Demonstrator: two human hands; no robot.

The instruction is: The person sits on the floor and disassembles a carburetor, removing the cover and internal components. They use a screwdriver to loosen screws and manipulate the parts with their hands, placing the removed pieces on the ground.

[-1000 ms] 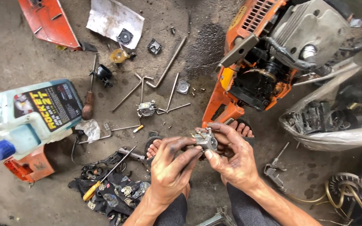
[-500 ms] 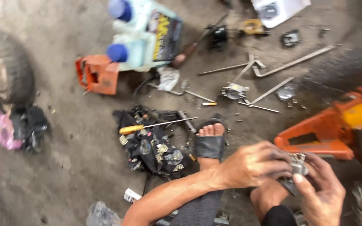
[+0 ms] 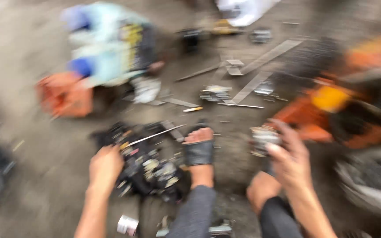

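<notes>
The whole view is motion-blurred. My right hand grips a small grey metal engine part above my right knee. My left hand is down on a heap of black parts on the floor, its fingers at the yellow handle end of a long screwdriver. The blur hides whether the fingers have closed round the handle. My sandalled foot rests between the two hands.
An orange chainsaw body lies at the right. A pale oil bottle with blue caps and an orange cover sit at the upper left. Metal rods, hex keys and small parts are scattered on the concrete floor.
My left hand let go of the metal part and dropped left to the screwdriver on the black heap. The right hand keeps the part. The view swung and blurred.
</notes>
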